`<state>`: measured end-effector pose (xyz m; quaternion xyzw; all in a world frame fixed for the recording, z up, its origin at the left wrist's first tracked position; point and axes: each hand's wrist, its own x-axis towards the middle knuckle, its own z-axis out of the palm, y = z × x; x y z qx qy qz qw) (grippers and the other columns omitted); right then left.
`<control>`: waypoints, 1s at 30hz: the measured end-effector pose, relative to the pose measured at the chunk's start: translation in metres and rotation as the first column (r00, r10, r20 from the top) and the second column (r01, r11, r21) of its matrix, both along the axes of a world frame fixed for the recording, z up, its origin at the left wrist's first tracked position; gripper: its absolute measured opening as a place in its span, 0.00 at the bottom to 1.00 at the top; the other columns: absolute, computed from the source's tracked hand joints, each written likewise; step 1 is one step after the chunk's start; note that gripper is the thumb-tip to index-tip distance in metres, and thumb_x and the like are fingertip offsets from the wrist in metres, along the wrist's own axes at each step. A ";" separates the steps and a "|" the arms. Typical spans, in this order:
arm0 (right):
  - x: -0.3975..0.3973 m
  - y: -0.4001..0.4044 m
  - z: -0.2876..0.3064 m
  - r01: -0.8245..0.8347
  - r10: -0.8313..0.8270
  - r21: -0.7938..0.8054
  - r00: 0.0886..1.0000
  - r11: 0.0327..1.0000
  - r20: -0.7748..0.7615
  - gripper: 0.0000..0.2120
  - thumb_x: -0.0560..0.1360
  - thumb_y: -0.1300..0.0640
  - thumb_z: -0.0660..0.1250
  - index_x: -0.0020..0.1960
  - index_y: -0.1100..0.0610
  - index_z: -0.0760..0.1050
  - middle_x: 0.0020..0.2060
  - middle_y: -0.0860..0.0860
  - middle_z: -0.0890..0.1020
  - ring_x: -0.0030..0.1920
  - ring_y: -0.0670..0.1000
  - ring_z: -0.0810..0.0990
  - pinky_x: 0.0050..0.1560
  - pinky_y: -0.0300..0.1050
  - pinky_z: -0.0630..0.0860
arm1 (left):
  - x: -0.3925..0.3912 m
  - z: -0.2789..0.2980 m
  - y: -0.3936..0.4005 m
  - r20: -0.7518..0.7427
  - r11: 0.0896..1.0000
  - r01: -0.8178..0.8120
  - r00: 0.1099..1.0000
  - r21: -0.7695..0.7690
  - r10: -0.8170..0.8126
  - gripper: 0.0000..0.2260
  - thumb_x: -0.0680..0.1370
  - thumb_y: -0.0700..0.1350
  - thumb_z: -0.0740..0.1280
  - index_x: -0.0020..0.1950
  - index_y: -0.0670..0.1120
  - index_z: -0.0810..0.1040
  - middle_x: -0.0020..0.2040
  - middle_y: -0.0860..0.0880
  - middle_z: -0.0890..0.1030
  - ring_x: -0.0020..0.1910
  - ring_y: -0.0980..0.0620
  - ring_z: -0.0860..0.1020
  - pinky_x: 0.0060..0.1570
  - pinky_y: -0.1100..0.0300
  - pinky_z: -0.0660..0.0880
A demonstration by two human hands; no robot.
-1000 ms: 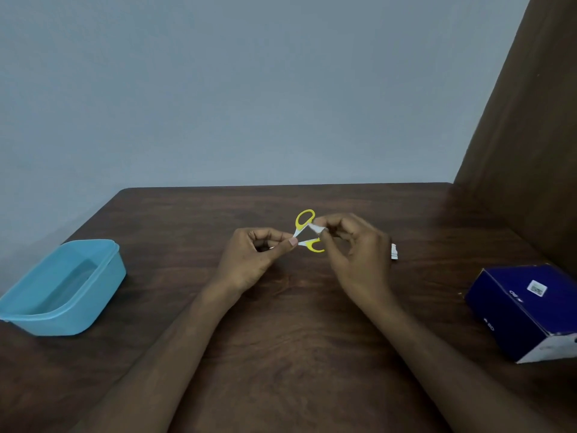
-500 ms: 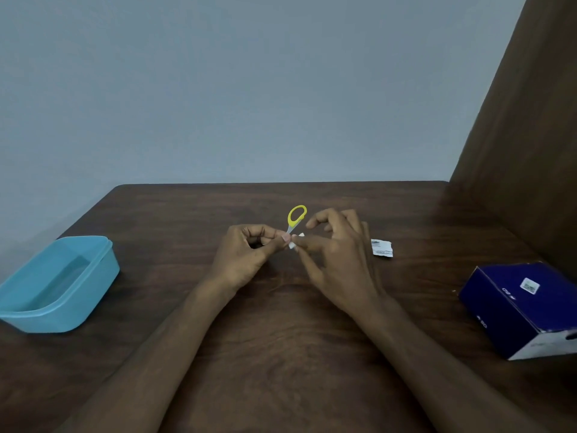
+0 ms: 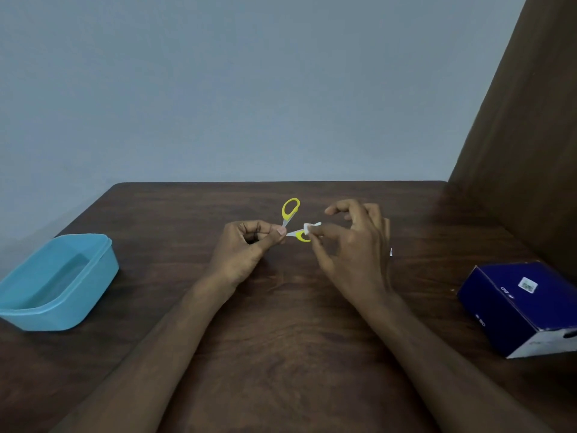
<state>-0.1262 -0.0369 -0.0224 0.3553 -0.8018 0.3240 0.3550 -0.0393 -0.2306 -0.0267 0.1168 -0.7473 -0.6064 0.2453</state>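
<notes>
Dark wood counter [image 3: 281, 354]. A navy box [image 3: 524, 307] sits near its right edge and a blue tub [image 3: 56, 282] at the left, both well apart from the hands. The left hand [image 3: 246, 248] has its grip pinched on small scissors [image 3: 290, 210] at the blade end, over mid-counter, blades hidden in the fist. Yellow handles are spread, one loop pointing away, the other toward the right hand [image 3: 352, 254]. Right grip: thumb and forefinger pinch a white pad [image 3: 312, 228] touching the nearer loop; other fingers lifted, curled. The edge of a white packet [image 3: 391, 252] peeks out behind the right hand. Grey wall [image 3: 249, 89] beyond.
</notes>
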 end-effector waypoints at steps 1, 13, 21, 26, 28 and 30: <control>-0.001 0.000 0.000 0.003 -0.003 -0.012 1.000 1.000 0.009 0.01 0.75 0.49 0.77 0.46 0.43 0.87 0.56 0.45 0.81 0.55 0.56 0.76 0.49 0.52 0.69 | 0.000 0.000 0.000 -0.002 1.000 0.000 1.000 -0.002 0.000 0.04 0.80 0.44 0.76 0.48 0.44 0.89 0.41 0.47 0.89 0.39 0.63 0.82 0.45 0.72 0.74; 0.002 -0.010 -0.011 0.009 -0.006 -0.012 0.980 1.000 0.201 0.05 0.75 0.45 0.74 0.48 0.43 0.87 0.59 0.44 0.78 0.56 0.54 0.74 0.54 0.56 0.75 | 0.002 0.002 0.002 -0.004 1.000 -0.010 1.000 -0.017 0.010 0.03 0.79 0.45 0.77 0.48 0.46 0.89 0.39 0.51 0.88 0.43 0.61 0.85 0.49 0.71 0.77; -0.008 0.006 0.000 0.020 -0.036 0.193 0.996 0.981 0.078 0.10 0.72 0.48 0.78 0.52 0.38 0.84 0.63 0.46 0.76 0.59 0.55 0.76 0.52 0.51 0.68 | 0.002 0.002 0.001 -0.008 0.999 -0.030 1.000 -0.022 0.030 0.05 0.79 0.46 0.77 0.49 0.46 0.89 0.37 0.52 0.88 0.46 0.56 0.87 0.53 0.65 0.78; 0.001 -0.004 -0.007 -0.114 0.104 0.115 0.990 0.987 0.091 0.11 0.70 0.50 0.79 0.52 0.43 0.85 0.60 0.46 0.77 0.56 0.52 0.77 0.51 0.53 0.71 | 0.003 0.002 0.002 -0.020 0.999 -0.034 0.999 -0.003 0.034 0.04 0.79 0.46 0.77 0.49 0.45 0.89 0.39 0.50 0.89 0.44 0.60 0.85 0.51 0.69 0.77; 0.001 -0.003 -0.007 -0.120 0.107 0.117 0.988 0.986 0.113 0.12 0.70 0.49 0.79 0.53 0.42 0.85 0.61 0.46 0.77 0.56 0.51 0.76 0.52 0.51 0.70 | 0.003 0.002 0.000 -0.032 0.999 -0.041 0.999 0.018 0.041 0.04 0.79 0.46 0.77 0.49 0.47 0.89 0.41 0.48 0.89 0.45 0.58 0.85 0.54 0.64 0.77; -0.002 0.001 -0.003 0.009 -0.024 0.161 0.996 0.987 0.089 0.11 0.71 0.48 0.77 0.53 0.39 0.85 0.62 0.44 0.77 0.58 0.52 0.76 0.51 0.49 0.65 | 0.003 0.002 0.000 -0.035 0.999 -0.038 0.999 0.021 0.038 0.04 0.78 0.47 0.77 0.48 0.47 0.89 0.41 0.48 0.89 0.46 0.57 0.86 0.56 0.61 0.77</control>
